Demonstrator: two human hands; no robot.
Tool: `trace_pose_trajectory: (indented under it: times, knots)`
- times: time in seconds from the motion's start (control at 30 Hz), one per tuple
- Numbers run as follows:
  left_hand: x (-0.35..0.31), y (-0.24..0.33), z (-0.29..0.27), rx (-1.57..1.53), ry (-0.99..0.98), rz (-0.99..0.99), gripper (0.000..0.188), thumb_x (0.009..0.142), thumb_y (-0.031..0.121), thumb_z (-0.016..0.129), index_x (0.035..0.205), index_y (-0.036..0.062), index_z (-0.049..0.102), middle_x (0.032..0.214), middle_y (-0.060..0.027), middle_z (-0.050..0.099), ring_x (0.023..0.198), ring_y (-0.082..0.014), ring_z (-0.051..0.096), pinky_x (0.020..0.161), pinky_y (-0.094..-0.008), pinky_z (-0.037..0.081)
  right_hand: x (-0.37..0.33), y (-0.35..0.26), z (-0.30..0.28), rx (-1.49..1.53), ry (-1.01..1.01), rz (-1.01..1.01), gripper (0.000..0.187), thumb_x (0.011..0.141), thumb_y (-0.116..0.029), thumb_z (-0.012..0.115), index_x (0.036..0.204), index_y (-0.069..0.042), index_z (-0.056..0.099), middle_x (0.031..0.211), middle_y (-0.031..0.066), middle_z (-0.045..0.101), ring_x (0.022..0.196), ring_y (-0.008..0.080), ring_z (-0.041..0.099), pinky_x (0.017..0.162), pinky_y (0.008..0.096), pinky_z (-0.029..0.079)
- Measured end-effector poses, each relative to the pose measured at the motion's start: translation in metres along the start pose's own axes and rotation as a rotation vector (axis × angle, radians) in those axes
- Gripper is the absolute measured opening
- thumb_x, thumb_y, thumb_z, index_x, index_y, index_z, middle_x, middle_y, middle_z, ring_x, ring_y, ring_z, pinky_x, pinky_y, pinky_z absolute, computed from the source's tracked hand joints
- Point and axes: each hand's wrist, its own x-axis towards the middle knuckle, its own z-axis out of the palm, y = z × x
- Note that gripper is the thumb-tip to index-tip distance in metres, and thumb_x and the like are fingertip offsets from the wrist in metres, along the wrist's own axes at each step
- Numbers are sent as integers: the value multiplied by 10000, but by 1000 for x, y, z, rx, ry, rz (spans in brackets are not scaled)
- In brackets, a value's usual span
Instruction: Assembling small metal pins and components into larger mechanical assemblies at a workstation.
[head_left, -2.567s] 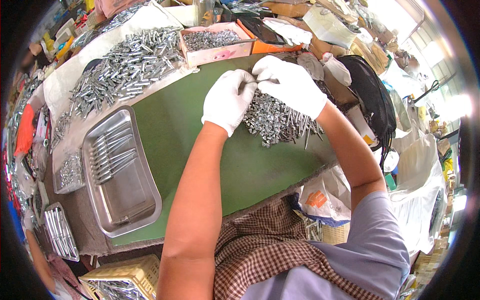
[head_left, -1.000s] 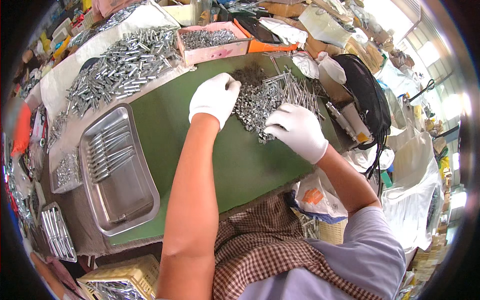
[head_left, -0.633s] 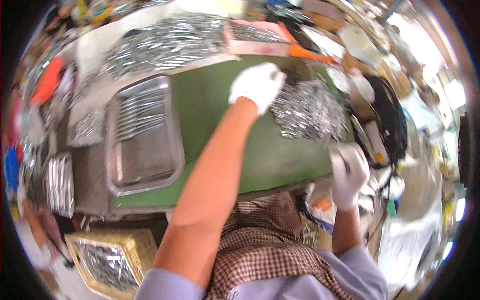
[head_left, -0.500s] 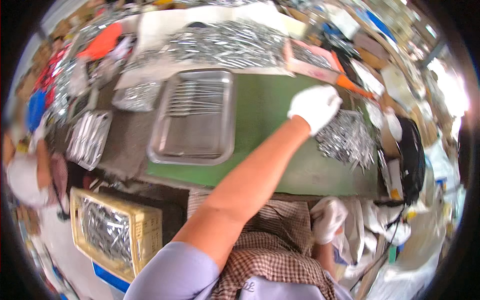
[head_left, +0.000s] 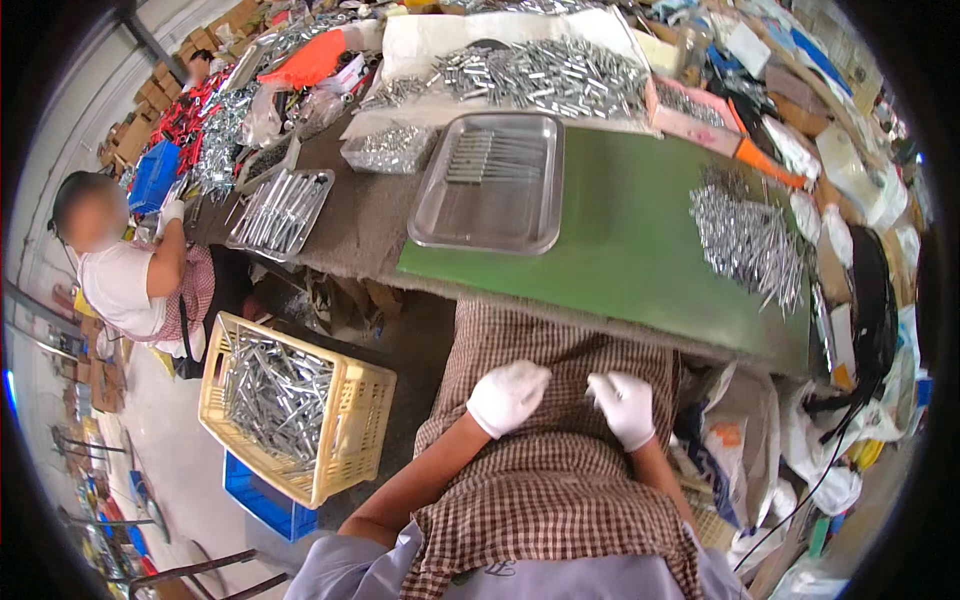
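Both hands wear white gloves and hover in front of the checked apron, apart from each other, below the table's near edge. My left hand (head_left: 510,397) is closed, fingertips pinched together toward the right; whatever it may hold is too small to make out. Facing it, my right hand (head_left: 625,408) has its fingers curled inward, and its contents cannot be made out either. Beyond them on the green table mat (head_left: 600,270) stands a steel tray (head_left: 485,222) with a row of slim metal rods (head_left: 485,158) in its far part. A heap of small metal pieces (head_left: 750,240) lies at the right.
A yellow crate (head_left: 360,425) full of metal parts stands low at left, above a blue bin (head_left: 265,500). Farther back are a clear box (head_left: 390,150), a large metal-part pile (head_left: 550,78) and a pink box (head_left: 690,110). A co-worker (head_left: 130,270) is at far left.
My left hand has drawn back from beside the metal heap at right to the front of the apron. My right hand has moved slightly up and left. The view has shifted.
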Motion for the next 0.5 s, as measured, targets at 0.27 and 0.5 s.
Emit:
trace_pose_trajectory:
  times: [0.27,0.5]
  knots:
    - [-4,14,-37,-5,279,-147,89,856,35,626,938,38,661,899,-117,683,796,-288,652,696,-359,528,-19,10,-34,-30,79,175,304,893,-274,631,744,-17,695,683,124,664,606,235,644,587,319,478]
    - [-7,-20,-23,-11,132,-122,97,850,104,621,936,84,662,876,-113,670,759,-314,647,668,-400,532,-58,11,-42,43,223,416,337,904,-269,604,725,6,681,656,107,640,592,180,596,596,306,452]
